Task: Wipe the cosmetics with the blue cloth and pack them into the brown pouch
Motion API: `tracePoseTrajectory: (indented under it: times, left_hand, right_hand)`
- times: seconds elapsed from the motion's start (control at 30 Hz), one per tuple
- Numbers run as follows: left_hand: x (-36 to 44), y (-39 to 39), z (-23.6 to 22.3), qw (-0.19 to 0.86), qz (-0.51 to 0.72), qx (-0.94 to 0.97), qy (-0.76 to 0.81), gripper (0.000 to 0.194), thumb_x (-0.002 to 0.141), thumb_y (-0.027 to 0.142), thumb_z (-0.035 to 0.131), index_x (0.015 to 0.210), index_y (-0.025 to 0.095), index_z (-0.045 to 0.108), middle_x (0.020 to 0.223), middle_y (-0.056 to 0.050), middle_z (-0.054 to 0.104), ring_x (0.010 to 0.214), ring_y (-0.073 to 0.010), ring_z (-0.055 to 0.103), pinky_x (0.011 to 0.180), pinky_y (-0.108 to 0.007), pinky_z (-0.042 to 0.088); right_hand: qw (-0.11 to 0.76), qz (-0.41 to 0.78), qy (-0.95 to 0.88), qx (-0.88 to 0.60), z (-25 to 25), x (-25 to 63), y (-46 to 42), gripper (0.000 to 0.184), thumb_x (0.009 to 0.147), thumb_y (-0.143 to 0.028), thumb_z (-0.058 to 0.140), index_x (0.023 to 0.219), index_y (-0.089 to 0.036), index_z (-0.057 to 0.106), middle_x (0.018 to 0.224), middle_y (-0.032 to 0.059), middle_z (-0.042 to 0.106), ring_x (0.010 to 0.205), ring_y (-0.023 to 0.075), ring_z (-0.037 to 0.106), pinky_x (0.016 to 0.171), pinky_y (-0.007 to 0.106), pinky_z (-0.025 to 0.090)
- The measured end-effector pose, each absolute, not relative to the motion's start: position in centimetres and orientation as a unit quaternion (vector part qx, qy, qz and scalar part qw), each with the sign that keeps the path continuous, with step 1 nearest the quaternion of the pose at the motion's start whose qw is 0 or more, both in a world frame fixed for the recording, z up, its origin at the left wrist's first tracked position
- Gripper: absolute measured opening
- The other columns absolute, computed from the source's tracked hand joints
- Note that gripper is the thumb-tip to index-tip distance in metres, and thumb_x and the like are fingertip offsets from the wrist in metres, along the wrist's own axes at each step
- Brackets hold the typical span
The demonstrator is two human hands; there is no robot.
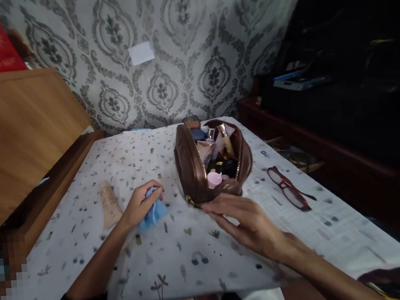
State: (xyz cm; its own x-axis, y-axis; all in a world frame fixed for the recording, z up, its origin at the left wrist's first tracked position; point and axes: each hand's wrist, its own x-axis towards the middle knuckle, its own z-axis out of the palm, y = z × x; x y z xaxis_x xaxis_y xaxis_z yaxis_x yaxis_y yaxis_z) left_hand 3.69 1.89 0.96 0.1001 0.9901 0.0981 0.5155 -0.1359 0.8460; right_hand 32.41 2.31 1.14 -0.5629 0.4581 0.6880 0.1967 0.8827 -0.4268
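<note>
A brown cosmetics bag (191, 169) stands unzipped on the patterned cloth, with its mouth facing up. Tubes, bottles, a dark compact and a pink-lidded jar (214, 180) fill it. My right hand (248, 220) pinches the zipper pull (200, 206) at the bag's near corner. To the left of the bag, my left hand (143, 201) is closed around a crumpled blue cloth (155, 213), which hangs down to the table. A beige squeeze tube (109, 204) lies just left of that hand, not touched by it.
Red-framed glasses (289, 189) lie on the table's right side. A wooden panel (23, 132) borders the left, and a patterned wall (159, 79) stands behind. Dark shelving (338, 86) flanks the right. The table's near edge (198, 295) runs in front of me.
</note>
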Motion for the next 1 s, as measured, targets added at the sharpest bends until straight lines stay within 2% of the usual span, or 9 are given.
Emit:
tracePoseTrajectory:
  times: [0.13,0.23,0.33,0.4,0.5,0.6,0.7,0.87,1.0]
  left_hand:
    - [1.3,0.5,0.6,0.238,0.333,0.677,0.612,0.032,0.094,0.048,0.048,0.086,0.020,0.062,0.069,0.002,0.059,0.061,-0.0140,0.053,0.060,-0.024,0.040]
    - [-1.1,0.2,0.3,0.103,0.326,0.642,0.686,0.026,0.094,0.041,0.045,0.087,0.021,0.061,0.066,0.002,0.056,0.062,-0.0161,0.054,0.064,-0.027,0.042]
    - [-3.6,0.4,0.2,-0.054,0.275,0.585,0.761,0.022,0.093,0.033,0.044,0.096,0.022,0.063,0.092,-0.006,0.064,0.091,-0.0237,0.061,0.082,-0.033,0.047]
    - [-5.0,0.8,-0.1,-0.108,0.214,0.545,0.804,0.027,0.093,0.032,0.044,0.111,0.020,0.061,0.116,-0.013,0.060,0.113,-0.0305,0.055,0.090,-0.041,0.048]
    - [-6.4,1.1,-0.8,-0.070,0.148,0.490,0.856,0.044,0.092,0.038,0.044,0.131,0.017,0.050,0.134,-0.020,0.050,0.125,-0.0378,0.049,0.092,-0.049,0.048]
    - [-7.3,1.1,-1.5,0.004,0.145,0.456,0.878,0.051,0.092,0.044,0.043,0.137,0.019,0.043,0.131,-0.019,0.053,0.120,-0.0378,0.055,0.090,-0.050,0.050]
    - [-8.0,0.9,-2.2,0.008,0.172,0.470,0.866,0.054,0.089,0.043,0.047,0.139,0.022,0.041,0.125,-0.016,0.056,0.113,-0.0354,0.060,0.087,-0.046,0.051]
    - [-7.9,1.4,-3.2,0.054,0.287,0.494,0.819,0.056,0.076,0.036,0.059,0.130,0.024,0.048,0.104,-0.007,0.059,0.096,-0.0266,0.063,0.082,-0.037,0.052]
    - [-4.2,2.3,-3.0,0.230,0.430,0.465,0.739,0.059,0.070,0.039,0.062,0.125,0.023,0.048,0.074,0.004,0.052,0.064,-0.0165,0.056,0.060,-0.027,0.048]
  right_hand:
    - [0.440,0.177,-0.850,-0.229,1.6,32.0,1.9,0.021,0.095,-0.013,0.058,0.111,-0.020,0.068,0.093,0.0061,0.076,0.081,0.0161,0.073,0.070,0.025,0.058]
    - [0.410,0.224,-0.857,-0.218,0.7,30.2,1.6,0.020,0.095,-0.016,0.057,0.110,-0.019,0.070,0.095,0.0067,0.077,0.080,0.0158,0.072,0.070,0.025,0.058]
    - [0.342,0.294,-0.871,-0.193,-0.3,26.8,1.6,0.023,0.096,-0.022,0.053,0.110,-0.018,0.071,0.092,0.0066,0.076,0.072,0.0145,0.069,0.068,0.026,0.056]
    - [0.289,0.346,-0.872,-0.190,-0.7,24.2,2.1,0.025,0.094,-0.022,0.053,0.111,-0.018,0.071,0.094,0.0059,0.076,0.071,0.0135,0.067,0.065,0.024,0.053]
    - [0.251,0.447,-0.834,-0.206,-1.4,20.4,3.3,0.028,0.088,-0.019,0.057,0.113,-0.019,0.070,0.086,0.0027,0.073,0.065,0.0114,0.063,0.059,0.022,0.049]
    - [0.245,0.595,-0.734,-0.217,-2.9,17.2,4.4,0.028,0.084,-0.026,0.064,0.110,-0.018,0.069,0.078,0.0004,0.069,0.059,0.0107,0.060,0.053,0.021,0.046]
    - [0.275,0.725,-0.604,-0.185,-4.7,15.2,4.9,0.037,0.074,-0.037,0.077,0.104,-0.017,0.067,0.080,0.0011,0.068,0.069,0.0139,0.066,0.057,0.023,0.050]
    - [0.301,0.786,-0.510,-0.181,-6.7,14.8,5.2,0.054,0.064,-0.049,0.086,0.103,-0.017,0.067,0.084,0.0023,0.067,0.080,0.0166,0.069,0.072,0.030,0.055]
    - [0.318,0.809,-0.465,-0.169,-7.1,14.9,5.0,0.073,0.063,-0.056,0.086,0.120,-0.018,0.062,0.097,0.0042,0.068,0.093,0.0186,0.069,0.092,0.039,0.054]
